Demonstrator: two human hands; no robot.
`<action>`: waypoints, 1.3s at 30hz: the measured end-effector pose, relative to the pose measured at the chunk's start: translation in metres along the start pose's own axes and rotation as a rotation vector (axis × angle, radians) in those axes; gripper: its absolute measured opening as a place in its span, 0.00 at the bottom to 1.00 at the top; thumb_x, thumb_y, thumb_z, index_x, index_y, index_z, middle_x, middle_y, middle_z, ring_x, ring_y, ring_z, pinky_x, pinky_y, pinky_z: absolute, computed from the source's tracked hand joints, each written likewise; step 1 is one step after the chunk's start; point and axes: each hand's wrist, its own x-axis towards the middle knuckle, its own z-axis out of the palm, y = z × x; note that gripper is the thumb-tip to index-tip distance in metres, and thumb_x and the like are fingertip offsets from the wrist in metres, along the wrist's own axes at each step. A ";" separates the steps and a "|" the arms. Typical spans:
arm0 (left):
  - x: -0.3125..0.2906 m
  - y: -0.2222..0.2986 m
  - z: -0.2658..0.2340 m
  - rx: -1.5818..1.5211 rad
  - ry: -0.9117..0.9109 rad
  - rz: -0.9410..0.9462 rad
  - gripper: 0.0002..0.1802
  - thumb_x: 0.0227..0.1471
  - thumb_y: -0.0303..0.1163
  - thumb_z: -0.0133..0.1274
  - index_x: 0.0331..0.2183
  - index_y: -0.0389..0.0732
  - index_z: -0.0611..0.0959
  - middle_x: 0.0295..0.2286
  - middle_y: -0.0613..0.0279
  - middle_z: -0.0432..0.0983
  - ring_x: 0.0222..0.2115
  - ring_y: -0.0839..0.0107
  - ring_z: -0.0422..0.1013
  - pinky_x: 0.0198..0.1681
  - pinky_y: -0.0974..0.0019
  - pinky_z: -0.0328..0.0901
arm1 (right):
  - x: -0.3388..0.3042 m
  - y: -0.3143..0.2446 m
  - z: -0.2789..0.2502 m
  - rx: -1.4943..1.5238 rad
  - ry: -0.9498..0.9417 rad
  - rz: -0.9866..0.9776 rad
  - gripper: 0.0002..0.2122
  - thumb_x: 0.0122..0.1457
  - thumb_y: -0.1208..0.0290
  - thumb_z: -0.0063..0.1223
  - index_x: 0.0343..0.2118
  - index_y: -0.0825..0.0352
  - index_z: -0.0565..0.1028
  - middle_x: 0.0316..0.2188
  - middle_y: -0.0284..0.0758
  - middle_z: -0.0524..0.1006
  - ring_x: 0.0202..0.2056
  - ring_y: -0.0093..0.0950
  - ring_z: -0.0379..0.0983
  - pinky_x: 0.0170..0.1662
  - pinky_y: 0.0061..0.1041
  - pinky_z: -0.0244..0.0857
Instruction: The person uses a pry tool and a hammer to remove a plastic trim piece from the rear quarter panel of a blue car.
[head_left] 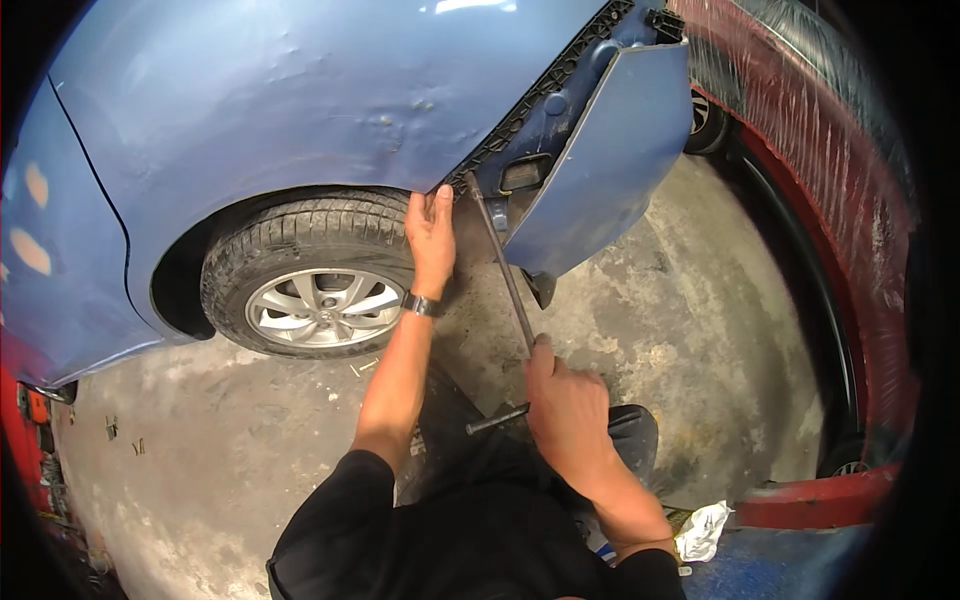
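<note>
Far left: blue car body [280, 110], painted sheet metal, glossy, with shallow dents and small chipped spots above the wheel arch. Beneath the arch, a tyre [310, 218], black rubber, grooved tread, dusty; set in it a silver spoked wheel [325, 308]. Pale concrete floor [230, 420] below, blotched and rough.

Left grip [431, 237], dark band at the wrist: fingers upward at the arch's lower right corner, thumb and forefinger a little apart at the tips. Cannot tell whether they pinch the panel edge.

Just right of it, a ribbed black plastic strip [520, 112] slants up to the right along the body edge.

Metal bar [506, 268]: slim, straight, dull grey-brown. Long axis steep, upper end pointing up and slightly left, to the strip's lower end near the left thumb; contact there unclear. Lower end runs into the right grip [567, 408], closed in a fist around it. A short arm juts from the fist down-left; its join is hidden. Most of the bar lies above the fist.

Right: blue bumper panel [612, 150], smooth, angled, standing away from the body. Farther right, a red car [835, 150] under wrinkled clear film.
</note>
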 end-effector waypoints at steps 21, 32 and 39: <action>-0.104 0.096 0.016 -0.270 -0.466 -0.714 0.19 0.68 0.44 0.47 0.39 0.37 0.81 0.27 0.63 0.79 0.20 0.80 0.70 0.25 0.76 0.66 | -0.053 0.056 0.005 2.009 0.218 0.440 0.33 0.70 0.51 0.45 0.65 0.76 0.56 0.22 0.37 0.73 0.18 0.29 0.72 0.20 0.22 0.67; -0.098 0.091 0.019 -0.319 -0.497 -0.821 0.18 0.70 0.42 0.44 0.43 0.36 0.80 0.31 0.64 0.78 0.22 0.81 0.68 0.26 0.76 0.65 | -0.042 0.006 0.018 1.338 -0.589 0.218 0.30 0.74 0.56 0.35 0.71 0.70 0.49 0.26 0.37 0.79 0.21 0.27 0.77 0.27 0.24 0.72; -0.093 0.091 0.014 -0.516 -0.397 -0.920 0.18 0.70 0.42 0.44 0.44 0.37 0.79 0.27 0.68 0.74 0.22 0.82 0.65 0.25 0.75 0.62 | -0.051 0.060 0.021 1.767 -0.220 0.300 0.39 0.68 0.63 0.48 0.73 0.62 0.35 0.25 0.40 0.77 0.17 0.27 0.74 0.18 0.21 0.69</action>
